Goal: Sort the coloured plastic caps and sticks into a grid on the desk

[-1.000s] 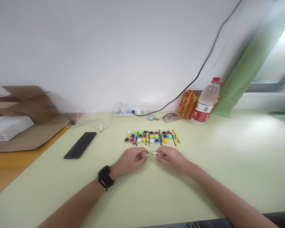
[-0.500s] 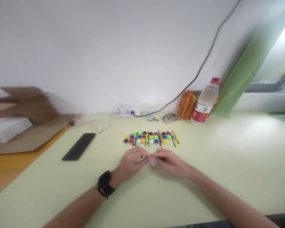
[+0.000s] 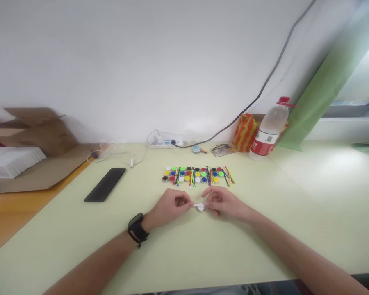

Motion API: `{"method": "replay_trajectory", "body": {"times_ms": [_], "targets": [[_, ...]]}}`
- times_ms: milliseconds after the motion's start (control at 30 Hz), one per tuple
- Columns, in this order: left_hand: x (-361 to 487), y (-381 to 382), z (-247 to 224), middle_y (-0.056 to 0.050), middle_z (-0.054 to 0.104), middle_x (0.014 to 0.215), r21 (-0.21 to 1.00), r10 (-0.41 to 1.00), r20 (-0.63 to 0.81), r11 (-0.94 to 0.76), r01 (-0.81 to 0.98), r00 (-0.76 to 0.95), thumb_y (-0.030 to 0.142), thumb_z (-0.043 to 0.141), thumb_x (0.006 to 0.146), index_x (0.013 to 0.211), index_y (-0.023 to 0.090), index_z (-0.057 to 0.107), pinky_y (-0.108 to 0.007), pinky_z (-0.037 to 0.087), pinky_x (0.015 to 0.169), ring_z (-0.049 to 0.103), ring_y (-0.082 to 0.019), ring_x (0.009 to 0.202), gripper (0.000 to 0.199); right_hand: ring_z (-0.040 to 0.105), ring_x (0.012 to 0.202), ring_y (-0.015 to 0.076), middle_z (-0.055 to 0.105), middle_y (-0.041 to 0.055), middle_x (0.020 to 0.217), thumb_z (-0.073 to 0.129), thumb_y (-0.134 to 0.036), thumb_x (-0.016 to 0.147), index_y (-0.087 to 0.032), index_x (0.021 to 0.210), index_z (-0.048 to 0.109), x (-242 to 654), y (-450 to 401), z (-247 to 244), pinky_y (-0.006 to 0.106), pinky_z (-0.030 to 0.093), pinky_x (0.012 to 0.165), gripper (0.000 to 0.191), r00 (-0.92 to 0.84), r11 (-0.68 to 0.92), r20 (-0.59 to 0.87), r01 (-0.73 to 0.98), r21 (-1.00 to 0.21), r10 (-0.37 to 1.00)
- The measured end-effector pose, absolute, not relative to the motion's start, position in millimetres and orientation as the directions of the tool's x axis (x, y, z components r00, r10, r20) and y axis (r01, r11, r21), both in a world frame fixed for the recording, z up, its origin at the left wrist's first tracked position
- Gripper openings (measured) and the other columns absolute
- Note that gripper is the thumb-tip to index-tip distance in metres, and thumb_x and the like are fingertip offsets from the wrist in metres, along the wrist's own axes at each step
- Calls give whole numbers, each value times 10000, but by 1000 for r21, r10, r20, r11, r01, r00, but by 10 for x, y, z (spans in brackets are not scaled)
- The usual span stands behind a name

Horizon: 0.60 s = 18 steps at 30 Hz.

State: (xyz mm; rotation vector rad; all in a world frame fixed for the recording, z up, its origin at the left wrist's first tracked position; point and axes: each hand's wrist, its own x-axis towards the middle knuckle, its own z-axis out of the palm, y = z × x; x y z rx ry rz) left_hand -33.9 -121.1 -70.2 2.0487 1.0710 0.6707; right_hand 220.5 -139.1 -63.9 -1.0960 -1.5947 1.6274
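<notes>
Between my hands, just above or on the table, is a small white round piece [image 3: 200,208] with a clear lower part. Across its top lies a thin white strip [image 3: 197,205]. The strip's left end is pinched between the thumb and forefinger of my left hand [image 3: 174,205]. My right hand [image 3: 226,203] has its fingertips on the strip's right end, close against the round piece, with the forefinger arched above. Beyond my hands, small round pieces [image 3: 187,178] in several colours lie in rows, with bundles of thin coloured strips [image 3: 192,178] among them.
A black phone-like slab [image 3: 105,185] lies at left. Further left are a cardboard box [image 3: 46,131] and white stacked cards [image 3: 15,161]. Along the wall stand a power strip [image 3: 166,141], a striped bag [image 3: 244,133] and a large bottle [image 3: 269,131]. Glasses [image 3: 221,148] lie beside the bag.
My hands have moved slightly apart, and the white round piece and strip between them now show more plainly. My right forefinger has lifted. The camera view has shifted a little.
</notes>
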Motion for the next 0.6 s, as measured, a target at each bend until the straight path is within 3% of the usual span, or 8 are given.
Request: {"method": "replay_trajectory", "body": {"times_ms": [133,267,400,600], "targets": [[-324,-1223,-675,11,633,695,751,835,152,-445,487,529,317,634,926,813,190,687,-247,395,578,519,-126,634,178,548,509,114,626,-41,664,760,-457,814,-191,1043,603,2188,-1391,-654,252,460,478,385,-477,-92,-139,119,-989,868],[-292,-1274,-610,-14,707,901,662,778,260,-575,481,572,299,633,938,977,222,692,-276,468,712,607,-161,798,105,516,481,104,584,-64,617,733,-433,837,-193,1034,599,2172,-1400,-634,240,436,459,339,-459,-68,-124,137,-988,880],[-270,-1325,-565,-34,730,1083,613,679,292,-674,413,674,312,640,958,1140,272,701,-316,498,887,654,-198,1005,196,476,485,83,560,-71,625,732,-379,842,-192,1009,605,2159,-1401,-596,215,373,452,281,-456,-15,-90,165,-986,886],[-271,-1330,-592,-27,743,1135,593,637,297,-707,386,711,287,636,972,1198,298,698,-326,506,919,663,-203,1052,235,453,505,76,578,-62,648,725,-330,848,-185,1014,613,2194,-1390,-598,211,340,473,247,-486,-38,-110,155,-987,867]]}}
